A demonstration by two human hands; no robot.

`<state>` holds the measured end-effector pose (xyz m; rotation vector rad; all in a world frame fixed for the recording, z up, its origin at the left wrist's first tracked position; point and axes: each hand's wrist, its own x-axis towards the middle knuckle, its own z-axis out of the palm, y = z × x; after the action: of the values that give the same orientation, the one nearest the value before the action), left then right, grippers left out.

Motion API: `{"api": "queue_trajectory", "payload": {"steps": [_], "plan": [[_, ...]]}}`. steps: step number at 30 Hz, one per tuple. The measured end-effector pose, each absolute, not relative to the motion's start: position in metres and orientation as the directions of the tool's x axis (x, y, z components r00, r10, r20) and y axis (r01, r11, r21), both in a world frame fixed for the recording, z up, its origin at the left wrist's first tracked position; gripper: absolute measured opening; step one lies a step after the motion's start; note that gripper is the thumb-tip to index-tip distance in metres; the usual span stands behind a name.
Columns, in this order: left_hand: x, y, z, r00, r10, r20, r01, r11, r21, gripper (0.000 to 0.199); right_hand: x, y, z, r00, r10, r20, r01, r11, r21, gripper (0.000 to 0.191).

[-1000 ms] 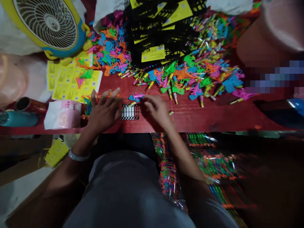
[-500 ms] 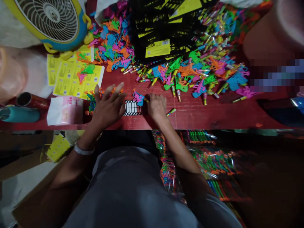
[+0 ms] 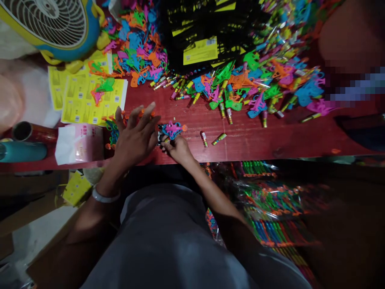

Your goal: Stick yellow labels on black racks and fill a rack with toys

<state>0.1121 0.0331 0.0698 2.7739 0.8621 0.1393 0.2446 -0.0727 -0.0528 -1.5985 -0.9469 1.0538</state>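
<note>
My left hand (image 3: 134,134) hovers palm down over the red table, fingers spread, beside a cluster of green, blue and orange plastic pieces (image 3: 112,131). Just right of it, my right hand (image 3: 177,148) has its fingers bent in at the lower edge of a pink and blue plastic toy (image 3: 173,129) with an orange round tip. That toy lies over a small black-and-white patterned piece (image 3: 159,136), now mostly covered. What the right fingertips pinch is too small to make out. Two small wrapped tubes, one upright-lying (image 3: 204,139) and one slanted (image 3: 219,139), rest to the right.
Yellow label sheets (image 3: 90,98), a fan (image 3: 57,24), a tissue pack (image 3: 80,143) and a teal bottle (image 3: 22,151) stand left. Colourful toys (image 3: 240,82) and a black pile with yellow cards (image 3: 200,50) fill the back. Bagged toys (image 3: 270,198) lie below the table edge.
My right hand has moved left to the patterned piece, where the pink and blue toy now covers more of it. A second tube shows on the table. My left hand stays spread.
</note>
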Motion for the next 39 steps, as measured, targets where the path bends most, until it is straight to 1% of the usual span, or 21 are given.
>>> {"api": "queue_trajectory", "payload": {"steps": [3, 4, 6, 11, 14, 19, 21, 24, 26, 27, 29, 31, 33, 35, 37, 39], "plan": [[0.11, 0.035, 0.068, 0.822, 0.569, 0.025, 0.537, -0.789, 0.299, 0.043, 0.238, -0.072, -0.058, 0.4, 0.914, -0.067, 0.32, -0.208, -0.924, 0.009], [0.11, 0.035, 0.068, 0.823, 0.567, 0.032, 0.53, -0.788, 0.314, 0.043, 0.238, -0.072, -0.058, 0.408, 0.912, -0.042, 0.373, -0.209, -0.904, 0.01], [0.109, 0.036, 0.067, 0.826, 0.563, 0.041, 0.522, -0.789, 0.324, 0.044, 0.24, -0.073, -0.057, 0.398, 0.917, -0.032, 0.41, -0.209, -0.888, 0.008], [0.11, 0.036, 0.068, 0.836, 0.549, 0.013, 0.524, -0.803, 0.285, 0.049, 0.246, -0.071, -0.057, 0.376, 0.926, -0.023, 0.38, -0.177, -0.908, 0.008], [0.11, 0.037, 0.068, 0.833, 0.553, 0.018, 0.523, -0.798, 0.3, 0.049, 0.247, -0.072, -0.059, 0.372, 0.927, -0.046, 0.354, -0.187, -0.916, 0.008], [0.108, 0.035, 0.066, 0.836, 0.546, 0.058, 0.512, -0.812, 0.28, 0.048, 0.241, -0.076, -0.06, 0.445, 0.895, -0.038, 0.347, -0.211, -0.914, 0.01], [0.109, 0.034, 0.066, 0.833, 0.55, 0.059, 0.517, -0.812, 0.27, 0.048, 0.24, -0.077, -0.06, 0.439, 0.896, -0.073, 0.291, -0.219, -0.931, 0.012], [0.109, 0.034, 0.067, 0.834, 0.55, 0.049, 0.519, -0.811, 0.268, 0.049, 0.242, -0.078, -0.061, 0.403, 0.903, -0.152, 0.122, -0.218, -0.968, 0.017], [0.11, 0.034, 0.067, 0.837, 0.546, 0.042, 0.516, -0.812, 0.271, 0.049, 0.242, -0.077, -0.06, 0.392, 0.905, -0.166, 0.091, -0.218, -0.972, 0.02], [0.11, 0.034, 0.067, 0.837, 0.546, 0.042, 0.516, -0.812, 0.274, 0.049, 0.242, -0.076, -0.06, 0.395, 0.905, -0.159, 0.129, -0.226, -0.966, 0.02], [0.109, 0.034, 0.068, 0.833, 0.551, 0.042, 0.518, -0.806, 0.286, 0.048, 0.24, -0.074, -0.057, 0.393, 0.907, -0.153, 0.287, -0.279, -0.916, 0.02], [0.109, 0.034, 0.068, 0.832, 0.554, 0.041, 0.519, -0.802, 0.296, 0.048, 0.237, -0.072, -0.052, 0.375, 0.911, -0.173, 0.463, -0.346, -0.816, 0.02], [0.108, 0.035, 0.069, 0.836, 0.547, 0.041, 0.513, -0.805, 0.297, 0.049, 0.234, -0.07, -0.045, 0.349, 0.917, -0.191, 0.59, -0.374, -0.716, 0.017], [0.108, 0.035, 0.069, 0.839, 0.543, 0.036, 0.51, -0.808, 0.296, 0.05, 0.23, -0.069, -0.038, 0.317, 0.927, -0.201, 0.665, -0.368, -0.649, 0.016], [0.108, 0.035, 0.069, 0.835, 0.55, 0.028, 0.518, -0.802, 0.298, 0.051, 0.227, -0.067, -0.032, 0.284, 0.932, -0.226, 0.712, -0.363, -0.601, 0.024], [0.109, 0.035, 0.068, 0.83, 0.556, 0.036, 0.523, -0.799, 0.297, 0.054, 0.225, -0.065, -0.028, 0.255, 0.925, -0.283, 0.731, -0.376, -0.569, 0.028]]}}
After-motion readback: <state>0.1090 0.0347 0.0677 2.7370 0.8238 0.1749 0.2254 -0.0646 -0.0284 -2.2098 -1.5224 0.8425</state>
